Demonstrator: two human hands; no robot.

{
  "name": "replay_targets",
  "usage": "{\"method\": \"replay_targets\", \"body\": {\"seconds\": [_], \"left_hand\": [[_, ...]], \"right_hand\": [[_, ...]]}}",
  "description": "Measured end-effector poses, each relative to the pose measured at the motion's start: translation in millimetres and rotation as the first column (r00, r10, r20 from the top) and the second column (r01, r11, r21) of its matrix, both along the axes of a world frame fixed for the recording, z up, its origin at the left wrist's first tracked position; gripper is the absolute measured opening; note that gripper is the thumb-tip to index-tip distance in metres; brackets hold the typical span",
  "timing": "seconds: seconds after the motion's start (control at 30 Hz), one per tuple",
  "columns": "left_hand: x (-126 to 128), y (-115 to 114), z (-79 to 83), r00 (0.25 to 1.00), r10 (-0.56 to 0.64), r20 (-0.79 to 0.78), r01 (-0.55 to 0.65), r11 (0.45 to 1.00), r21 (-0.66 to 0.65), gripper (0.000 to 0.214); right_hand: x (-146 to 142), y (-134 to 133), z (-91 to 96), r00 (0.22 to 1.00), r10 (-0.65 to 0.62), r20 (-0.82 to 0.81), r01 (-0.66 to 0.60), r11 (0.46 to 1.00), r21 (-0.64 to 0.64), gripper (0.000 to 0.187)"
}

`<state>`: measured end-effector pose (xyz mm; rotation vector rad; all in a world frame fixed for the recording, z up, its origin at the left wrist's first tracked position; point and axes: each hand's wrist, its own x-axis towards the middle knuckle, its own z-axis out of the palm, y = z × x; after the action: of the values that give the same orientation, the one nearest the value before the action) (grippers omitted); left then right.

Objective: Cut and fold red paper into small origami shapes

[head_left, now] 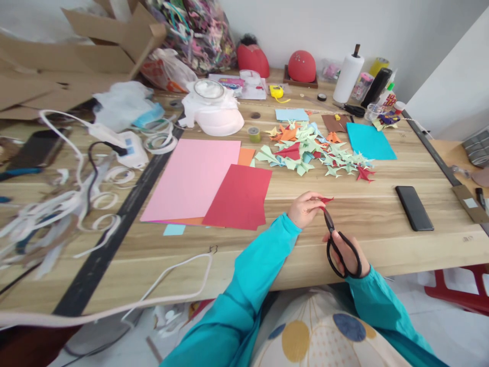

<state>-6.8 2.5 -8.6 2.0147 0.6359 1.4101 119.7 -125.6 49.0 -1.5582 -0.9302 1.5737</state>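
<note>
Head view, left hand: the left hand (305, 208) pinches a small red paper piece (327, 200) at its fingertips, above the wooden table (382, 229).
Head view, right hand: the right hand (357, 255) grips black-handled scissors (331, 229), fingers around the handle loops.
Red piece, place: just off the left fingertips, to their right; ahead of the right hand and a little to its left. A thin point sticks out rightward; the rest is partly hidden by the fingers.
Nearer hand: the left, which touches it; the right reaches it only through the blades.
Scissors, long axis: runs away from the body, leaning left, tips up at the underside of the pinch, roughly crosswise to the red point.
Blades: look close together; cannot tell whether paper sits between them.
Beyond the hands: a heap of folded paper shapes (305, 142), mostly pale green.
Left of the hands: red sheets (240, 196) overlapping a pink sheet (191, 176).
Right of the hands: a dark phone (414, 208), lying flat, well apart.
</note>
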Motion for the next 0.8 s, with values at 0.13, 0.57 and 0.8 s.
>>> {"method": "replay_targets", "body": {"seconds": [0.13,0.57,0.8], "left_hand": [[0.6,-0.3,-0.4,1.0,0.005,0.012,-0.005,1.0,-0.002,0.014],[-1.5,1.6,3.5,0.988,0.091,0.124,-0.05,0.953,-0.298,0.011],[4.2,4.2,0.8,0.916,0.123,0.381,0.183,0.716,-0.673,0.032]], "right_hand": [[-0.7,0.3,-0.6,1.0,-0.01,-0.005,0.01,1.0,0.0,0.057],[14.5,0.2,-8.7,0.97,-0.079,0.23,0.054,0.992,0.112,0.054],[67.6,41.7,-28.9,0.367,-0.213,0.905,-0.055,0.967,0.25,0.035]]}}
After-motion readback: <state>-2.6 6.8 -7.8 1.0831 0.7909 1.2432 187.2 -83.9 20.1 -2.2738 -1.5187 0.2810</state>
